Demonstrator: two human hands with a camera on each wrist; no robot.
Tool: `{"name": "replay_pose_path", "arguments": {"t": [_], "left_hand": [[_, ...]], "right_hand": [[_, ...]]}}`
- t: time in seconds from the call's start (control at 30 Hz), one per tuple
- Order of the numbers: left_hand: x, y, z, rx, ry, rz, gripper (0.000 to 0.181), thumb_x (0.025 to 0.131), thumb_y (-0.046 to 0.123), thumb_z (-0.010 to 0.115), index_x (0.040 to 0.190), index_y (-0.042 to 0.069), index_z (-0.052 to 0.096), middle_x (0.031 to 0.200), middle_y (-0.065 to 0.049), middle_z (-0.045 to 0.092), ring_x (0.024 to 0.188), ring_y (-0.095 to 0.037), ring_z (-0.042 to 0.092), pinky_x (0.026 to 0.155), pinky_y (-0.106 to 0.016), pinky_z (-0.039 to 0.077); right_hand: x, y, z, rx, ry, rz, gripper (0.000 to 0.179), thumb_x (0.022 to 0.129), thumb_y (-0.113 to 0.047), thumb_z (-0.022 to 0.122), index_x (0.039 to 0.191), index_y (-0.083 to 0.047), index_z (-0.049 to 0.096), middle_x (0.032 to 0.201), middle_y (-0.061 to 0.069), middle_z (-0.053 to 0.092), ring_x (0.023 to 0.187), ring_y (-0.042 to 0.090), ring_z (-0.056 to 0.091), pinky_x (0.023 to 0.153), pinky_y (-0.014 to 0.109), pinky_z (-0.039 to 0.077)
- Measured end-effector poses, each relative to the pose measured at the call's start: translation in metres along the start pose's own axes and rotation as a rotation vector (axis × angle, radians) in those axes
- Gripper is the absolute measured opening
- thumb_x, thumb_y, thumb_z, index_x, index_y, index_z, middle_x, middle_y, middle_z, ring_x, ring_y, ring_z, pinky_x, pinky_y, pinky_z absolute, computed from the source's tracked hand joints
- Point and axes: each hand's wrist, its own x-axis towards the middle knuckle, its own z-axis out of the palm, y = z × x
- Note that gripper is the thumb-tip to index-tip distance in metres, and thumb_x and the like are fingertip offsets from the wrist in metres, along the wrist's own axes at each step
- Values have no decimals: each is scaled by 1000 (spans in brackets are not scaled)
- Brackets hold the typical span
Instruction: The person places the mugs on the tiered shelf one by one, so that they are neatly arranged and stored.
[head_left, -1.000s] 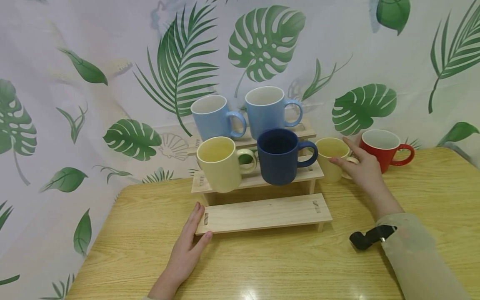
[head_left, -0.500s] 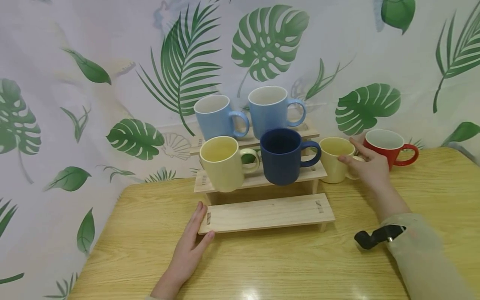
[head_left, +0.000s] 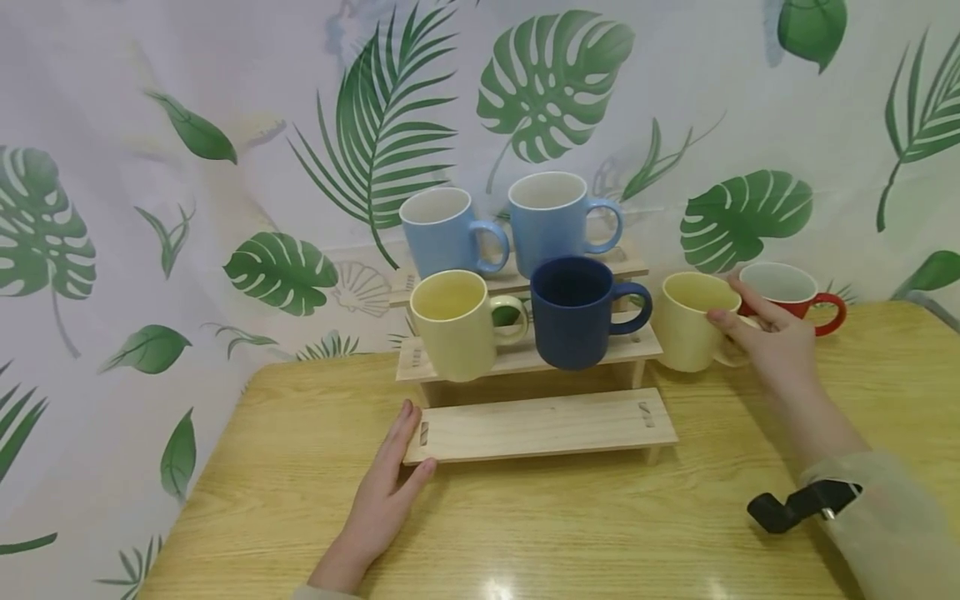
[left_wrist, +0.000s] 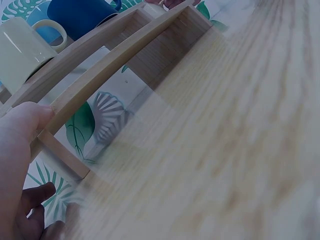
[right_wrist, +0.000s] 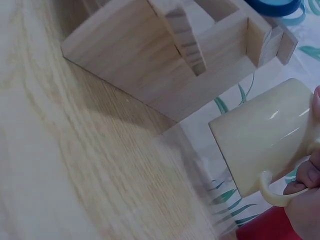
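Note:
My right hand (head_left: pixel 780 346) grips a yellow mug (head_left: pixel 686 329) by its handle, right of the wooden tiered rack (head_left: pixel 551 427). In the right wrist view, fingers curl through the handle of this mug (right_wrist: pixel 265 135), and its base shows against the patterned backdrop. My left hand (head_left: pixel 378 492) holds the left end of the rack's lowest step, thumb at the front edge and fingers along the side. The left wrist view shows that thumb on the wooden edge. Another yellow mug (head_left: pixel 455 337) and a dark blue mug (head_left: pixel 572 321) stand on the middle step.
Two light blue mugs, the left mug (head_left: pixel 442 237) and the right mug (head_left: pixel 547 225), stand on the top step. A red mug (head_left: pixel 798 307) stands on the table (head_left: pixel 562 533) at right, partly hidden by my right hand. A leaf-patterned backdrop (head_left: pixel 247 192) rises behind.
The yellow mug in my right hand has shifted slightly to the right and nearer. The view has turned a little left. My left hand keeps its place on the rack.

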Motion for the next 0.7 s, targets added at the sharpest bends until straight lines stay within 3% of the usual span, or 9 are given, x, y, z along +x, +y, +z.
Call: {"name": "replay_pose_path", "arguments": {"t": [0.07, 0.17, 0.37, 0.57, 0.7], "left_hand": [[0, 0, 0, 4, 2, 5, 65, 98, 36, 54, 153, 27, 21, 159, 3, 14, 143, -16, 12, 112, -51, 16], [0, 0, 0, 7, 3, 8, 65, 98, 35, 54, 153, 27, 21, 159, 2, 14, 143, -16, 12, 112, -50, 16], [1, 0, 0, 23, 11, 15, 66, 98, 35, 54, 154, 23, 21, 159, -1, 14, 143, -18, 13, 111, -51, 16], [1, 2, 0, 24, 6, 8, 66, 98, 35, 54, 154, 22, 21, 159, -1, 14, 143, -17, 13, 112, -50, 17], [1, 2, -1, 19, 5, 6, 66, 98, 36, 54, 154, 23, 21, 159, 0, 14, 143, -16, 13, 112, -50, 17]], "right_hand": [[-5, -2, -3, 51, -25, -20, 64, 85, -27, 73, 143, -25, 46, 144, -3, 44, 117, 2, 45, 77, 7, 44], [-14, -3, -6, 215, -71, -57, 61, 85, -14, 73, 141, -18, 49, 130, -6, 52, 96, -4, 56, 73, 10, 48], [-30, -10, -11, 349, -137, -126, 51, 87, 0, 67, 134, -16, 58, 113, -12, 64, 84, -2, 63, 69, 11, 49], [-45, -19, -19, 319, -165, -160, 49, 87, 3, 66, 132, -17, 60, 109, -11, 66, 72, -2, 59, 58, 9, 45], [-56, -24, -23, 107, -128, -178, 51, 87, -2, 68, 135, -19, 58, 105, -16, 64, 71, -1, 50, 56, 11, 40]]}}
